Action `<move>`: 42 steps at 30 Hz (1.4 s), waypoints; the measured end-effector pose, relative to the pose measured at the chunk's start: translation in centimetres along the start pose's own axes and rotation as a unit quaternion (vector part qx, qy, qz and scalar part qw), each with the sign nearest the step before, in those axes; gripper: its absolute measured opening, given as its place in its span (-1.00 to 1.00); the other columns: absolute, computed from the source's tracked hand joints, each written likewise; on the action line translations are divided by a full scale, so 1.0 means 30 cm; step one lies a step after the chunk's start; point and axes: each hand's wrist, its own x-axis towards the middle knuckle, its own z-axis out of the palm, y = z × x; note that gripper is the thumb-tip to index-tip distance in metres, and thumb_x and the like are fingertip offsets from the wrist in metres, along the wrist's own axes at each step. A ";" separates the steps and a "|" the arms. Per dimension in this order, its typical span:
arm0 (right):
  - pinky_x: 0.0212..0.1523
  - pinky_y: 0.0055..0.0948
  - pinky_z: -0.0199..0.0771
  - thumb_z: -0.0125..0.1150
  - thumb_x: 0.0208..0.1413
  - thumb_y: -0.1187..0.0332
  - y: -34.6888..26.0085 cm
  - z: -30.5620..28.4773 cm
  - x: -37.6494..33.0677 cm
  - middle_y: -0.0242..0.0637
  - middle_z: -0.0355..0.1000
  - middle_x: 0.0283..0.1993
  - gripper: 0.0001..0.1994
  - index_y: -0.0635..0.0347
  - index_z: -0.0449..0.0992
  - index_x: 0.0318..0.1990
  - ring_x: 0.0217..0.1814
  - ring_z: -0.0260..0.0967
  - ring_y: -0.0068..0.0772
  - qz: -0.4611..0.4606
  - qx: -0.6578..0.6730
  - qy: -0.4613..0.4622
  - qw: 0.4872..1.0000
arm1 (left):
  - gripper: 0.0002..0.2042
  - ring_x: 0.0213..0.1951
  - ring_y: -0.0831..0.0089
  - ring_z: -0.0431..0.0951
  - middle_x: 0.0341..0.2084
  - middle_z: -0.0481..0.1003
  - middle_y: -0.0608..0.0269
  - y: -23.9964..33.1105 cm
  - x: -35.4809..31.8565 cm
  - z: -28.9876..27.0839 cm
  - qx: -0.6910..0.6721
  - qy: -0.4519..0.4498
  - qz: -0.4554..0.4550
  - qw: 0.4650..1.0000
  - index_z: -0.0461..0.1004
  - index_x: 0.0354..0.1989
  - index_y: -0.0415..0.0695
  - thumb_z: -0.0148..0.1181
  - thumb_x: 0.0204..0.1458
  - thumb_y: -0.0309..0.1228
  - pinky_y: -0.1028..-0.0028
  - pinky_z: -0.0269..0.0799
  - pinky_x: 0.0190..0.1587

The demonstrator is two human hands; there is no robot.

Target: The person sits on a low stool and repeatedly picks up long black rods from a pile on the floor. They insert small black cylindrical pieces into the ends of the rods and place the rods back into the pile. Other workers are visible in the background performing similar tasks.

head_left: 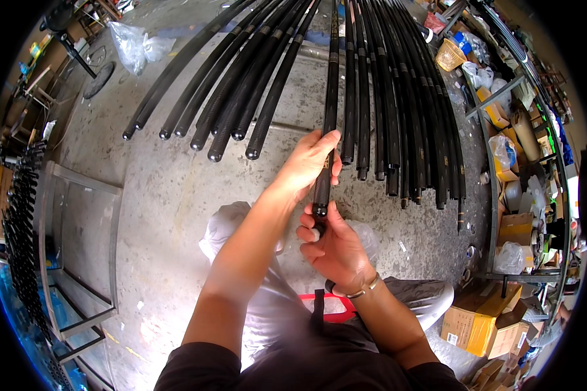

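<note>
Metal frame [78,195]: grey, open-sided, at far left on the concrete floor [169,195]; a row of short dark tubes [19,221] ranged along its outer side.
Clear plastic bag [134,45]: upper left, crumpled on the floor, well apart from the hands.
Left batch of rods [235,91]: black, laid side by side, butt ends toward the viewer, long axes running away up the picture and fanning slightly rightward.
Left hand [310,163]: wrapped around the held rod from the left, fingers curled over the shaft, thumb on top; closed firmly on it.
Held rod [331,98]: black, slender; long axis nearly vertical in the picture, pointing straight away from the person; near end low, just above the right hand, far end running out at the top edge; set between the two batches.
Right hand [332,251]: below the left hand, palm up, fingers partly curled about the rod's butt end [319,210]; thumb beside the end; grip on the end itself hard to tell; metal bangle [362,290] on the wrist.
White plastic bags [241,228]: under the forearms, on the floor.
Right batch of rods [398,117]: black, tightly packed, ends stepped, just right of the held rod.
Shelving [522,182]: far right, loaded with cardboard boxes [476,319] and bagged goods.
</note>
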 end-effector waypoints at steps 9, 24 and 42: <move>-0.53 -0.71 0.07 -0.05 0.09 -0.17 0.010 0.039 -0.006 -0.41 0.22 -0.29 -0.50 0.12 0.36 -0.17 -0.37 0.07 -0.56 -0.015 -0.042 0.061 0.997 | -0.71 -0.71 0.49 0.32 -0.74 0.35 0.27 -0.010 0.006 -0.004 0.009 0.003 0.002 1.000 0.27 -0.40 -0.13 0.02 0.14 -0.14 0.51 0.27 -0.63; -0.64 -0.75 0.01 -0.13 0.12 -0.18 0.014 0.033 0.001 -0.44 0.18 -0.36 -0.50 0.11 0.35 -0.17 -0.47 0.03 -0.63 -0.002 -0.020 0.089 0.996 | -0.72 -0.72 0.50 0.31 -0.74 0.36 0.28 0.004 -0.004 0.000 0.017 0.002 -0.007 1.000 0.26 -0.38 -0.13 0.03 0.14 -0.16 0.52 0.27 -0.63; -0.47 -0.62 0.11 -0.03 0.18 0.00 0.017 0.031 -0.009 -0.46 0.21 -0.37 -0.58 0.16 0.35 -0.03 -0.34 0.14 -0.57 -0.070 -0.145 -0.004 0.987 | -0.73 -0.71 0.51 0.32 -0.73 0.35 0.27 0.013 -0.007 0.001 0.020 0.000 0.013 1.000 0.27 -0.38 -0.16 0.03 0.14 -0.19 0.52 0.28 -0.64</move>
